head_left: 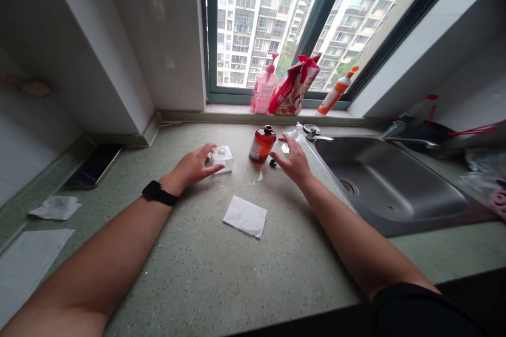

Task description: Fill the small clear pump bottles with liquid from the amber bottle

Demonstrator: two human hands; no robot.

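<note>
My left hand [197, 165] is at the left side of a clear square bottle [223, 159] with an uncapped neck; thumb and fingers are spread around it, and I cannot tell how firmly they touch. To its right stands an amber bottle [261, 146] with a white label and an open black neck. A small black cap [272, 163] lies at its foot. My right hand [292, 158] hovers just right of the amber bottle with thumb and fingers apart, holding nothing. Behind it a clear bottle with a white pump top [290, 139] is partly hidden by the fingers.
Folded white paper [245, 216] and a torn scrap [259, 177] lie on the counter [221, 284]. A steel sink [391, 174] is on the right. At left are a phone [95, 165] and papers [56, 207]. A pink pump bottle [264, 92], red bag [294, 87] and orange-white bottle [336, 92] line the sill.
</note>
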